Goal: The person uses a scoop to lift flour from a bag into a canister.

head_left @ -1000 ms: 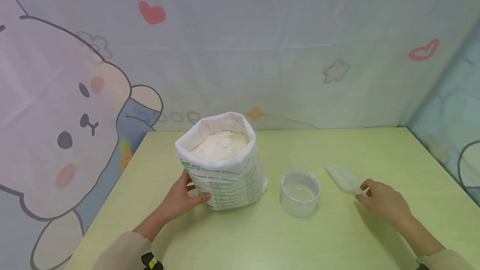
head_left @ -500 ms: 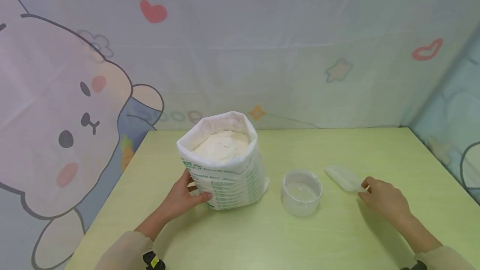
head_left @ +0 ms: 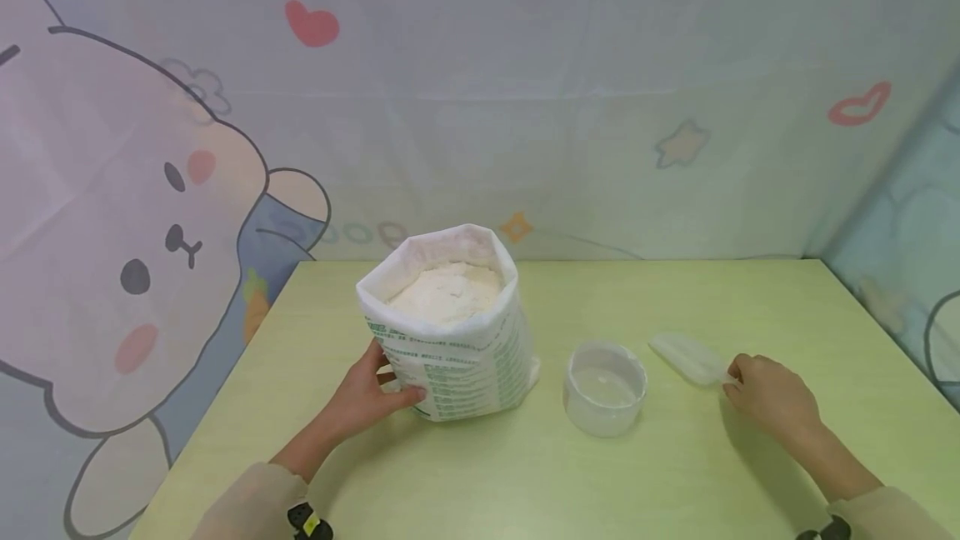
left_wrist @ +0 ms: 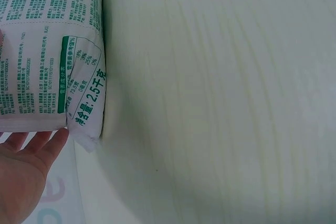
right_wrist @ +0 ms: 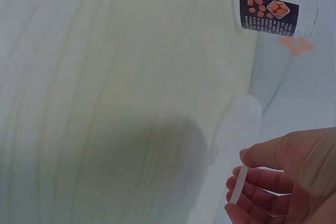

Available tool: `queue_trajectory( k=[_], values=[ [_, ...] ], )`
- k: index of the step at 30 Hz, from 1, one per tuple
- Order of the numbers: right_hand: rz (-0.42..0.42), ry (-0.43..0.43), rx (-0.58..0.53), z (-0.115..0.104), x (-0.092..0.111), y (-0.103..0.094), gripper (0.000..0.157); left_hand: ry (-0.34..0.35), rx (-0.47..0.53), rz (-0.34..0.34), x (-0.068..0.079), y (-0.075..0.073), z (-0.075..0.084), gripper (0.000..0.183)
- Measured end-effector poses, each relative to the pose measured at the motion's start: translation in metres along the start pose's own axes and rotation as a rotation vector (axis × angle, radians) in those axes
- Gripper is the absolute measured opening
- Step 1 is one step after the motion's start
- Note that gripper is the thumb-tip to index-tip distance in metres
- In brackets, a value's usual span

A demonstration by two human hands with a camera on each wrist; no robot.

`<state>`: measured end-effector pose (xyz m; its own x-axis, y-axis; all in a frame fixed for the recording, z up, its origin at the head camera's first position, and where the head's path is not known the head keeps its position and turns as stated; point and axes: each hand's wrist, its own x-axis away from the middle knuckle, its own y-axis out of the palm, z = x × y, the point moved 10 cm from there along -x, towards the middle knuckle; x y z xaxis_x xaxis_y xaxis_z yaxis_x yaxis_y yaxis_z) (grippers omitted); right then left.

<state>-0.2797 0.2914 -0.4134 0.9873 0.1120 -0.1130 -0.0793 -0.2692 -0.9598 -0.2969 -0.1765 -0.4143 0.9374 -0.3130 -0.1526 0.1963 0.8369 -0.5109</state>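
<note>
An opened white bag of flour (head_left: 468, 377) with green print stands upright on the table, its pale powder showing at the top. My left hand (head_left: 363, 402) grips its lower left side, thumb across the front; in the left wrist view the fingers (left_wrist: 50, 148) reach along the bag's edge. At the right, my right hand (head_left: 776, 398) pinches the handle end of a translucent white scoop (head_left: 686, 358). The right wrist view shows the handle (right_wrist: 239, 184) between thumb and fingers. Between bag and scoop stands a round clear tub (head_left: 602, 415), with no powder visible in it.
The pale yellow-green table (head_left: 525, 490) ends at the back against a printed cloth (head_left: 600, 148). A dark label (right_wrist: 269, 17) with food pictures is on the tub's side in the right wrist view.
Both hands keep their hold on the bag and the scoop. The head view has shifted slightly, and everything sits a little further right in it.
</note>
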Motion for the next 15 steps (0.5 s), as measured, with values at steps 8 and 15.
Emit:
queue_trajectory(
  k=[8, 15],
  values=[
    [0.001, -0.013, -0.002, 0.0009, -0.0018, -0.0003, 0.015, 0.011, 0.017, -0.001, -0.0004, 0.0005, 0.0012, 0.072],
    [-0.001, -0.019, -0.005, 0.0027, -0.0034, -0.0012, 0.015, 0.014, 0.017, 0.0, -0.0004, 0.0005, 0.0005, 0.072]
  ],
)
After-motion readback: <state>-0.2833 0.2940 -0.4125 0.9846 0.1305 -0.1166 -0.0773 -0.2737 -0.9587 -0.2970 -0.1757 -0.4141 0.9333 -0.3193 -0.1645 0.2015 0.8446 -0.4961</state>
